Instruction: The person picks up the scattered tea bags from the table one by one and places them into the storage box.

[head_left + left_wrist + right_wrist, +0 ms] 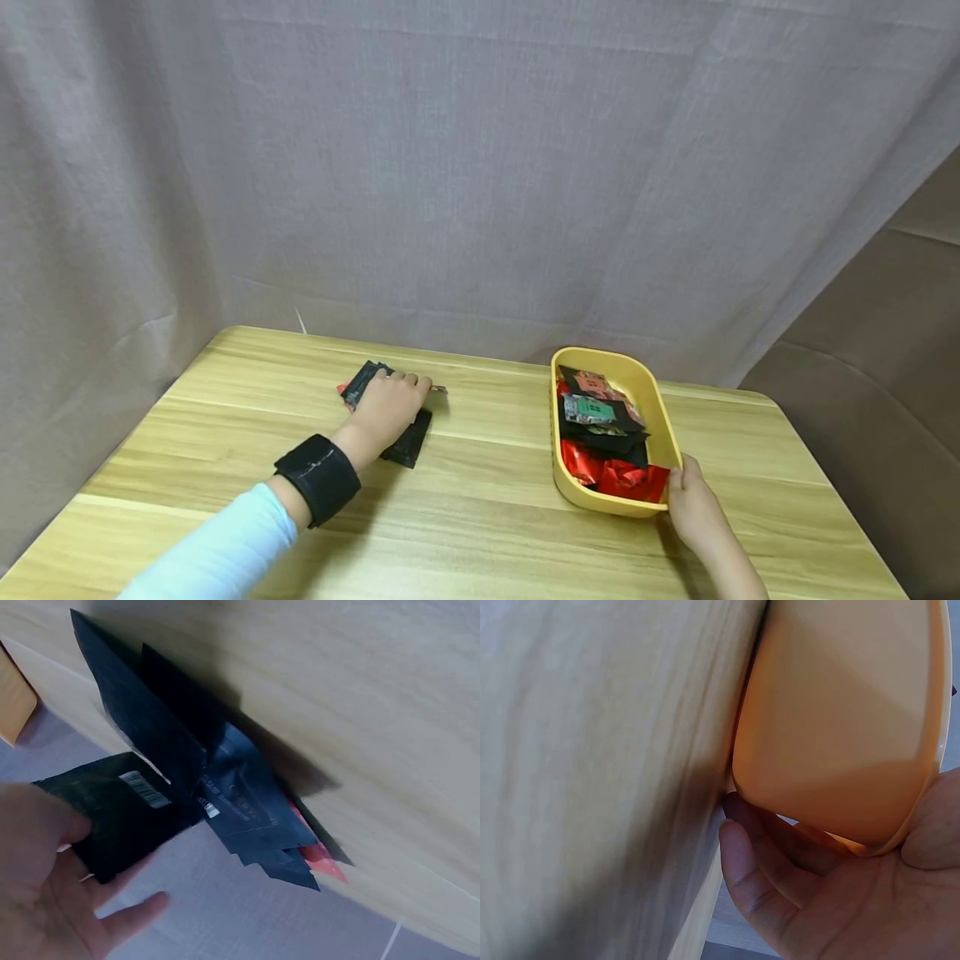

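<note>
My left hand (388, 408) is over a small pile of flat black packets (407, 440) on the left half of the table. In the left wrist view, the thumb and fingers of the left hand (52, 877) pinch one black packet with a white barcode (124, 814). Other black packets (240, 791) lean against it, and a red corner (326, 862) sticks out beneath them. My right hand (697, 507) grips the near right corner of a yellow plastic basket (658, 417). The right wrist view has its thumb side at the rim and fingers curled under the corner.
Inside the basket lie black packets with a green label (591, 410) and a pinkish label (592, 383), plus shiny red packets (622, 479). The wooden table (480, 517) ends at a grey curtain (465, 183) behind.
</note>
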`<state>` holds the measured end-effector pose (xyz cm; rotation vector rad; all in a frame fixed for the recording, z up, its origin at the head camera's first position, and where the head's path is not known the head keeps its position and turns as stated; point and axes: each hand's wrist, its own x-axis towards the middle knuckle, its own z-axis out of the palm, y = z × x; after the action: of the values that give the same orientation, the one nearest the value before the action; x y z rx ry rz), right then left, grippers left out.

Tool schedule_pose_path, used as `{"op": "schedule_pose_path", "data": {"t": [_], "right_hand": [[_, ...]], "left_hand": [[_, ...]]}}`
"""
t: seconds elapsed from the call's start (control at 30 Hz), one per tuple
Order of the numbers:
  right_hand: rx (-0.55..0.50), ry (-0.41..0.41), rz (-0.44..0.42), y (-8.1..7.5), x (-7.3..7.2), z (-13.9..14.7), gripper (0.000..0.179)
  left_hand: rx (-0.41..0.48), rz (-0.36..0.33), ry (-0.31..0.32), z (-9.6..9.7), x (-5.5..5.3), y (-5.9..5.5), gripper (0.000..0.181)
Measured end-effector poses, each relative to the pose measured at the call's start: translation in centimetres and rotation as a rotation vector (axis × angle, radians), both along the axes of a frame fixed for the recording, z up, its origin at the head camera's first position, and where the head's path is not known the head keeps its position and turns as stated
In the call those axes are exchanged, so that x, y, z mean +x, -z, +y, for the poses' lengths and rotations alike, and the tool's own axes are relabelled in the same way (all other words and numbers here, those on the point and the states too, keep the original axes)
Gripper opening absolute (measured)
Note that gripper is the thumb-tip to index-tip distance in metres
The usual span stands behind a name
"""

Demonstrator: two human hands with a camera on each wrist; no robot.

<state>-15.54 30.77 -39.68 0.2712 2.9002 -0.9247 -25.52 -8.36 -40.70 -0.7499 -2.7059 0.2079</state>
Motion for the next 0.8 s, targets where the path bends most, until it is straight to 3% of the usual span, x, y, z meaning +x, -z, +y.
{"op": "schedule_pose_path", "data": {"t": [0.17,0.23,0.37,0.47,0.63,0.8], "right_hand": [[0.005,0.004,0.000,0.1,0.1,0.1,0.047],[0.006,0.003,0.002,0.1,0.2,0.1,0.047],[0.007,0.002,0.002,0.2,0.1,0.1,0.047],[0.006,0.000,-0.002,0.2,0.0,0.1,0.048],[0.003,-0.009,0.005,0.1,-0.1,0.1,0.048],[-0.005,-0.015,0.007,0.0,-0.1,0.0,0.047]], "left_hand": [[0.075,-0.064,0.056,1.6,-0.4,0.0,0.039],[0.181,-0.119,0.071,2.5,-0.5,0.0,0.047],[0.465,-0.233,0.068,4.4,-0.6,-0.1,0.043],[0.570,-0.257,0.066,6.0,-0.8,-0.4,0.038],[0.595,-0.249,0.135,9.0,-0.7,-1.4,0.043],[0.597,-0.244,0.205,12.1,0.1,-2.8,0.043]]}}
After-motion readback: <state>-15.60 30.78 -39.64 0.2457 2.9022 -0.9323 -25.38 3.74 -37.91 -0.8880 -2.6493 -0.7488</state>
